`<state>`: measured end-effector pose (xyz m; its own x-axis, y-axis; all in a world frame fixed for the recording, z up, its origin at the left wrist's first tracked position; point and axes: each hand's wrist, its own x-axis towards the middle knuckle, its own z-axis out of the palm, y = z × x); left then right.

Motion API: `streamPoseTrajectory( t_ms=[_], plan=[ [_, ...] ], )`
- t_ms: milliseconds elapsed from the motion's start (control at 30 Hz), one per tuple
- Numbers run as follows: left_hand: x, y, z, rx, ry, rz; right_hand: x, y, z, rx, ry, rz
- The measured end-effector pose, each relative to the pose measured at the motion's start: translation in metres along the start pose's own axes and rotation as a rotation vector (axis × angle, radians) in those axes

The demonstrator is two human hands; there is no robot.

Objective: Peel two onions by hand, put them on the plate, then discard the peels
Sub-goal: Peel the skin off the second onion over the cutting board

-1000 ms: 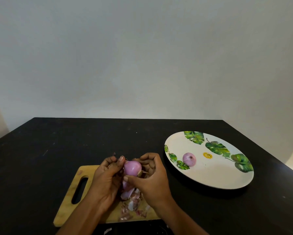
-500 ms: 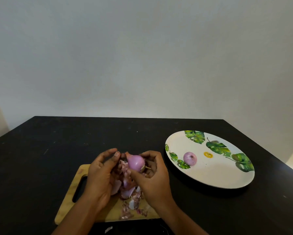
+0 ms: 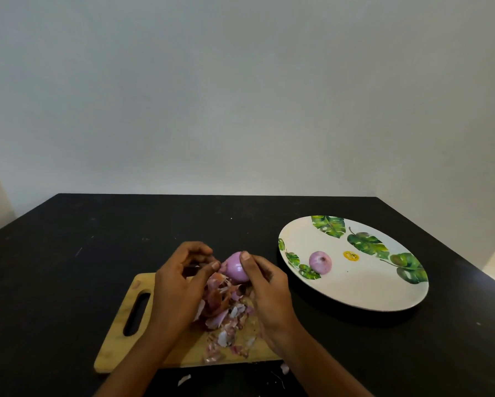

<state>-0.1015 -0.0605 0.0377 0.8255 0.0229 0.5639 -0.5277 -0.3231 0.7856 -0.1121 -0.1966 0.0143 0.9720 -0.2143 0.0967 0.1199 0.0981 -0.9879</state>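
Note:
My right hand (image 3: 266,290) grips a smooth purple onion (image 3: 235,267) above the wooden cutting board (image 3: 120,339), thumb on its top. My left hand (image 3: 177,285) is just left of it, thumb tip near the onion's side, fingers curled above loose skin. A heap of pink and white peels (image 3: 226,313) lies on the board under both hands. A second peeled onion (image 3: 321,262) rests on the left part of the white leaf-patterned plate (image 3: 364,293).
The black table (image 3: 54,267) ends at a wall behind and drops off at right. Small peel scraps (image 3: 184,379) lie on the table in front of the board. The plate sits right of the board.
The onion has been lifted and turned in my right hand. My left hand has come off the onion and opened a little, and more loose skin hangs and lies below it.

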Motion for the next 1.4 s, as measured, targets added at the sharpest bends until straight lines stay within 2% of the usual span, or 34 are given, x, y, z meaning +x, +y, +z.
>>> streamPoseTrajectory(
  t_ms=[200, 467, 600, 767, 967, 1100, 1200, 1400],
  plan=[
    [-0.004, -0.003, 0.007, -0.009, -0.059, -0.004, 0.003, 0.0, -0.001, 0.017, -0.019, 0.021],
    [0.0, -0.006, 0.008, -0.141, -0.029, -0.167, 0.004, 0.0, -0.002, 0.036, -0.021, 0.016],
    [0.001, -0.001, 0.004, -0.271, -0.036, -0.21, 0.005, -0.002, -0.003, 0.102, -0.02, 0.089],
    [0.0, 0.007, 0.002, -0.25, -0.144, -0.136, 0.003, -0.005, -0.002, 0.158, -0.053, 0.198],
    [-0.002, 0.012, 0.0, -0.247, -0.173, -0.103, -0.002, -0.012, -0.004, -0.007, -0.092, 0.229],
    [-0.003, 0.013, 0.001, -0.298, -0.2, -0.115, -0.007, -0.017, -0.004, -0.046, -0.115, 0.324],
    [-0.004, 0.015, 0.002, -0.379, -0.205, -0.157, -0.015, -0.025, -0.005, -0.023, -0.153, 0.433],
    [-0.003, 0.014, 0.004, -0.608, -0.168, -0.254, -0.011, -0.023, -0.002, 0.004, -0.185, 0.518]
  ],
)
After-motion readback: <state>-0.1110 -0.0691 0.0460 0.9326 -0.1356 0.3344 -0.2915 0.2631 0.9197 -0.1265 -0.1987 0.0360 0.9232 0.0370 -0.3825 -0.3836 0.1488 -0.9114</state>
